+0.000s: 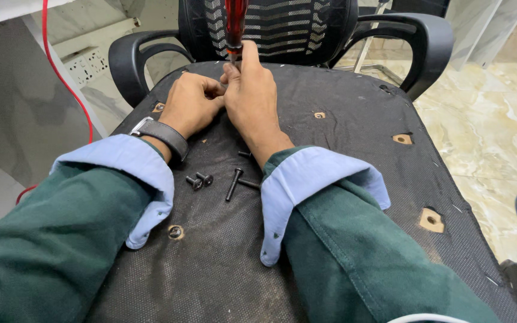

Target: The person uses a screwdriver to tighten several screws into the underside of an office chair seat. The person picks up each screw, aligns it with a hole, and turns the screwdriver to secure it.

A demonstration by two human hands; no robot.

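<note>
A marble floor (498, 119) surrounds an upturned office chair seat base (342, 155), covered in black fabric, filling the frame. At upper centre, the right hand (252, 98) is closed around a red-handled screwdriver (235, 24), held upright; its tip is hidden. The left hand (191, 103) is curled shut beside it, touching; its contents cannot be seen. Loose black bolts (233, 183) lie at centre between the wrists.

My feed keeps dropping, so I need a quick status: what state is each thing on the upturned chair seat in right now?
Screwdriver: upright, red handle, tip down at the seat, hidden by the hands.
Right hand: closed around the screwdriver shaft.
Left hand: curled beside the tip.
Loose black bolts: lying flat between the wrists.
Seat underside: facing up, several mounting holes open.
</note>
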